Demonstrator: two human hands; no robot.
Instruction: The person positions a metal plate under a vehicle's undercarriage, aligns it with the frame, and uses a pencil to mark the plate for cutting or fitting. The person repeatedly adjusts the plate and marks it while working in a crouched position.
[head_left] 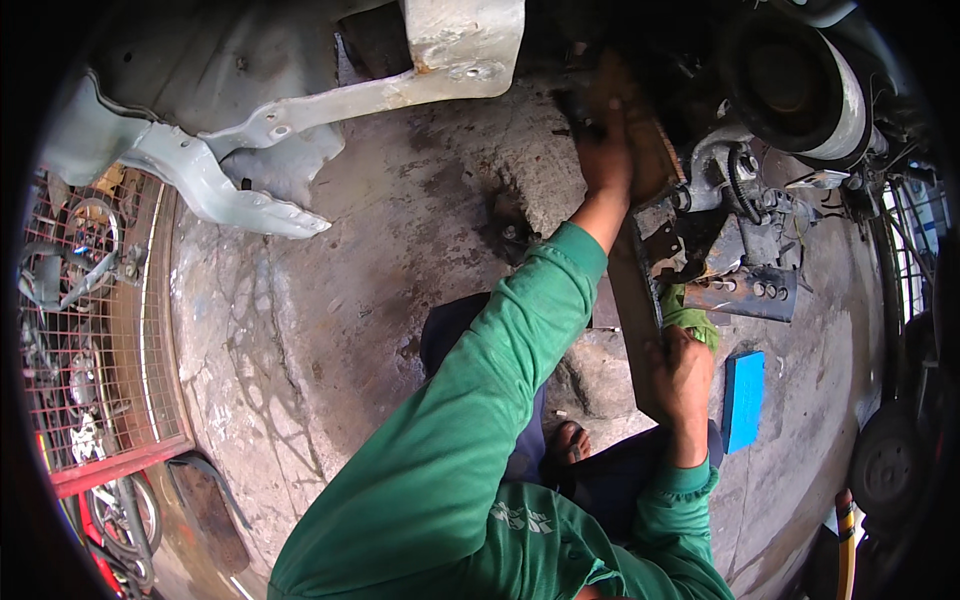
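Note:
A long dark metal beam [637, 320] runs away from me, between my legs and the machinery. My left hand [606, 165] reaches to its far part, touching or just beside it. The thumb points away from me, while the other fingers are dark and smeared. Closer to me, my right hand [685, 378] is closed at the beam's near part, fingers curled round a green cloth [690, 318]. Part of that cloth lies beneath a rusty metal tube with round holes [745, 294]. Whether the right fingers also grip the beam's edge is hidden.
A blue flat box [743, 402] lies on the concrete floor [270, 330] to the right. Pale vehicle bodywork [190, 180] hangs at upper left. A large cylinder [800, 90] and metal linkage [735, 175] crowd the upper right. A red-framed wire mesh [100, 340] stands left.

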